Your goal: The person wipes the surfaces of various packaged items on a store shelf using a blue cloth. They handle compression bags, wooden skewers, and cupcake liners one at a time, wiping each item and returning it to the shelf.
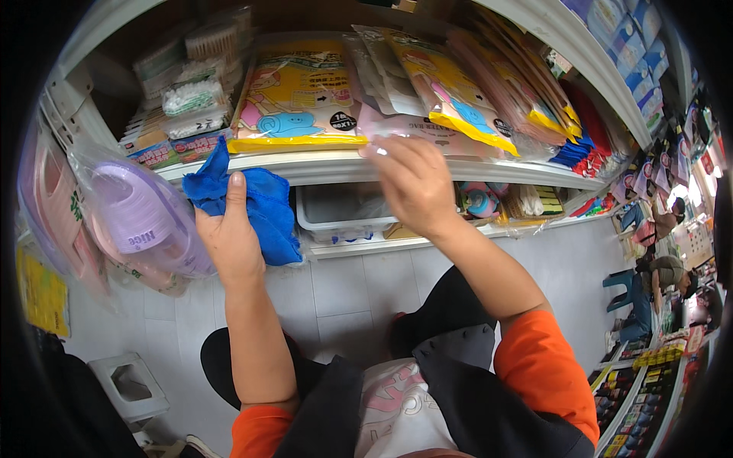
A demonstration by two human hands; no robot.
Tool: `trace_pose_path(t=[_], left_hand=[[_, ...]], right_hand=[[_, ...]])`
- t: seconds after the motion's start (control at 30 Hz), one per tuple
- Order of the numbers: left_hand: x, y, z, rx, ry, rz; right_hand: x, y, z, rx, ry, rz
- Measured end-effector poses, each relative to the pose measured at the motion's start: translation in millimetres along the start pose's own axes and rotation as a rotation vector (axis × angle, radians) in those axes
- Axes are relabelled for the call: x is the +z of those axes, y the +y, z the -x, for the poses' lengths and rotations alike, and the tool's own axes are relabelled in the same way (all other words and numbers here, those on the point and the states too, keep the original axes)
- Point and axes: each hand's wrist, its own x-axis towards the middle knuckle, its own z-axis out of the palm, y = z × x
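Observation:
My left hand [235, 240] grips a bunched blue cloth [266, 200], thumb on top, in front of the shelf's left part. My right hand [415, 180] is raised at the shelf's front edge and blurred by motion. Its fingertips are close to the corner of a flat yellow plastic package [303, 97] and a pale pink bag [426, 134]; whether they touch or pinch anything is unclear. Another yellow package [458, 91] leans at a slant over that pink bag.
Clear packs of cotton swabs [193, 98] are stacked on the shelf's left. Bagged purple slippers [134, 206] hang beside my left hand. Below stands a clear plastic bin [338, 214]. A white step stool [129, 386] is on the floor. People [664, 280] are farther off at right.

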Motion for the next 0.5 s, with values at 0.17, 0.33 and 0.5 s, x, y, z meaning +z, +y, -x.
trace_pose_path(t=[0.17, 0.33, 0.5], left_hand=[[7.1, 2.6, 12.3, 0.276, -0.27, -0.557], [24.8, -6.3, 28.5, 0.525, -0.477, -0.828], [33.6, -18.3, 32.3, 0.395, -0.494, -0.959]], right_hand=[[-44.6, 43.9, 45.5, 0.147, -0.043, 0.197], [-52.8, 52.1, 57.7, 0.256, -0.09, 0.239], [-54.8, 42.4, 58.3, 0.261, -0.005, 0.189]])
